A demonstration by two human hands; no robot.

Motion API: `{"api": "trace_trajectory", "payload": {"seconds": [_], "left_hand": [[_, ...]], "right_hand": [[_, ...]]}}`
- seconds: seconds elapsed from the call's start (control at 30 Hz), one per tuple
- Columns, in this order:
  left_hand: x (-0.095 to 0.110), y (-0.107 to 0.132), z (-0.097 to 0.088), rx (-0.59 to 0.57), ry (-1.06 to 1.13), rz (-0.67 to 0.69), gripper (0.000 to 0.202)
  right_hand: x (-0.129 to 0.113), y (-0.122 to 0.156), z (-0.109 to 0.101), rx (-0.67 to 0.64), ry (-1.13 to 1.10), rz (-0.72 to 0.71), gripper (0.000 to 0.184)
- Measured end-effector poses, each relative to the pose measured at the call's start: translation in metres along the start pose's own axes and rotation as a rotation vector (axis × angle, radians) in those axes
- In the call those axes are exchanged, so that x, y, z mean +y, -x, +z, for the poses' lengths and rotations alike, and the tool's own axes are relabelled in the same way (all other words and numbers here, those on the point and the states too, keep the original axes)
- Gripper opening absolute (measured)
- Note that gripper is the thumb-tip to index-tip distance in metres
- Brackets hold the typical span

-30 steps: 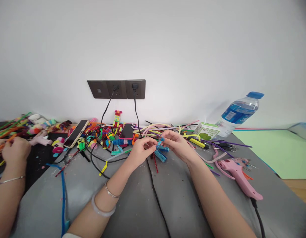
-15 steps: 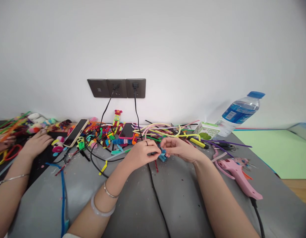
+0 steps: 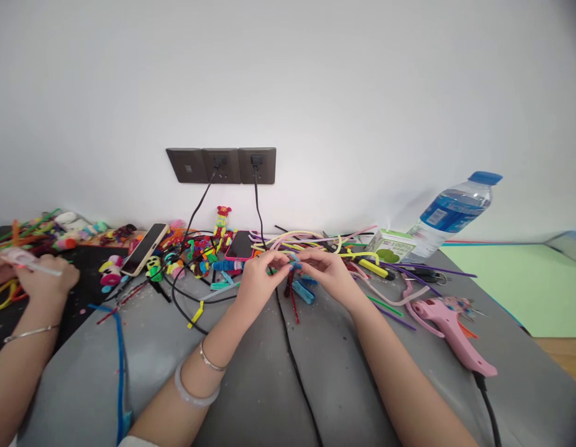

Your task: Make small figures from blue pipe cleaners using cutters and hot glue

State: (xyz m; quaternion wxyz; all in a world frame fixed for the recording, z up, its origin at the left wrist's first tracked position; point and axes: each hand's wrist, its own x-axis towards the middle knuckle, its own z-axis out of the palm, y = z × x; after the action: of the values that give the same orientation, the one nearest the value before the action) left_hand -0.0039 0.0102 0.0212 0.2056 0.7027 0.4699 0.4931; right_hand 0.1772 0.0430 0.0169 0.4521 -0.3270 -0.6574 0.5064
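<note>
My left hand [image 3: 262, 278] and my right hand [image 3: 332, 276] meet over the middle of the table, fingertips pinching a small blue pipe-cleaner piece [image 3: 294, 266] between them. Fingers partly cover it, so its full shape is hidden. Just below my fingers lies a bundle of folded blue pipe cleaner [image 3: 304, 292]. Beside that, a dark red tinsel pipe cleaner [image 3: 294, 308] points toward me. A pink glue gun [image 3: 455, 335] rests on its side to the right of my right forearm.
Pipe cleaners [image 3: 306, 239], small figures [image 3: 221, 223] and phones [image 3: 145, 248] crowd the wall side. A tilted water bottle [image 3: 455, 214] stands near a green-white box [image 3: 393, 245]. A black cable [image 3: 292, 357] crosses the table. At left, another person's hand [image 3: 48, 279] works near a pale pinkish tool.
Both my hands have risen slightly and shifted left with the small blue piece. The blue bundle below now shows more fully. The other person's hand has drawn back from the figures.
</note>
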Motion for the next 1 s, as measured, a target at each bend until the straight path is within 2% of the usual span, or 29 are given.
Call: {"api": "trace_trajectory", "payload": {"seconds": [0.2,0.33,0.53,0.77,0.87,1.0], "left_hand": [[0.001,0.000,-0.001,0.006,0.003,0.076,0.009],[0.001,0.000,0.001,0.024,0.105,0.009,0.009],[0.000,-0.001,0.001,0.016,0.292,-0.105,0.005],[0.001,0.000,0.000,-0.013,0.270,-0.060,0.005],[0.003,-0.001,0.000,-0.007,0.287,-0.088,0.002],[0.007,-0.002,-0.001,0.017,0.374,-0.143,0.011]], "right_hand": [[0.004,-0.001,0.002,0.109,0.004,-0.042,0.029],[0.004,-0.001,0.003,0.145,-0.024,-0.045,0.026],[0.001,0.001,0.002,0.076,-0.119,-0.053,0.021],[-0.002,0.001,-0.001,0.057,-0.047,-0.090,0.017],[-0.004,0.001,0.002,0.047,-0.061,-0.086,0.018],[-0.007,0.001,0.006,0.067,-0.099,-0.114,0.022]]}}
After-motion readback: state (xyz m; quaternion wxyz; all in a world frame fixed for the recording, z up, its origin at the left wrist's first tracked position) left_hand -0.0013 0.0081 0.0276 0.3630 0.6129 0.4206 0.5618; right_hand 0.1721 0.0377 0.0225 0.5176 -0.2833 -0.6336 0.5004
